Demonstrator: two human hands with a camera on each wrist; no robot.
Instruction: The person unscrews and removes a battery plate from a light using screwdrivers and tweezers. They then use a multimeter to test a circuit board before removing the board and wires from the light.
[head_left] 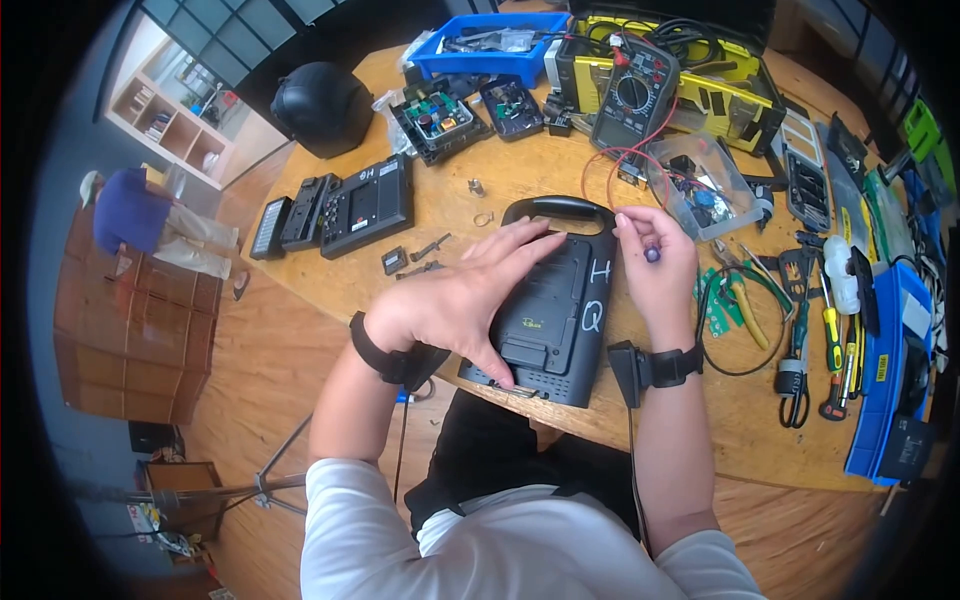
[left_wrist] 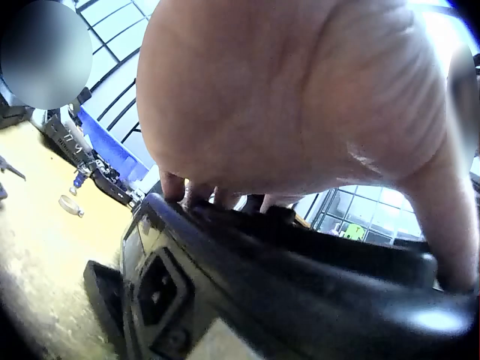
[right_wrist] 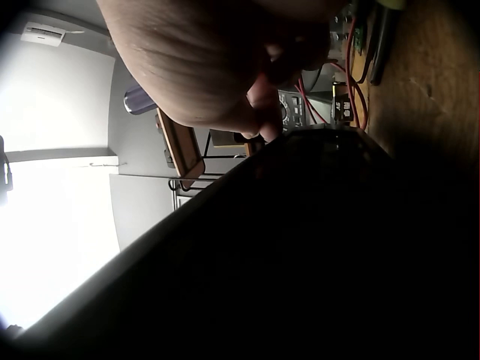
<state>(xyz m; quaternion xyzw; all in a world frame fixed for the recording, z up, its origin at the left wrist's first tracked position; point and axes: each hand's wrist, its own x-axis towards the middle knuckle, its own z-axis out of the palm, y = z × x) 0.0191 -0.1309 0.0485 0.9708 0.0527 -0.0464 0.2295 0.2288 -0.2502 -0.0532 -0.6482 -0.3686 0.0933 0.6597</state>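
Observation:
A black device case (head_left: 545,300) with a carrying handle (head_left: 560,203) and white letters "HQ" lies on the table in front of me. My left hand (head_left: 465,285) rests spread over it, fingers straight across the top and thumb at the near edge. In the left wrist view, the palm arches over the case, whose side has a power socket (left_wrist: 159,289). Beside the case's upper right corner, my right hand (head_left: 660,258) grips a purple-ended tool (head_left: 652,254) in curled fingers. The tool's end (right_wrist: 139,100) also sticks out in the right wrist view; its tip is hidden.
A multimeter (head_left: 636,95) with red leads stands at the back, near a clear parts box (head_left: 700,190). Hand tools, including a yellow screwdriver (head_left: 832,335), lie at right. Opened black housings (head_left: 370,205) sit at left. A person (head_left: 150,215) stands far left.

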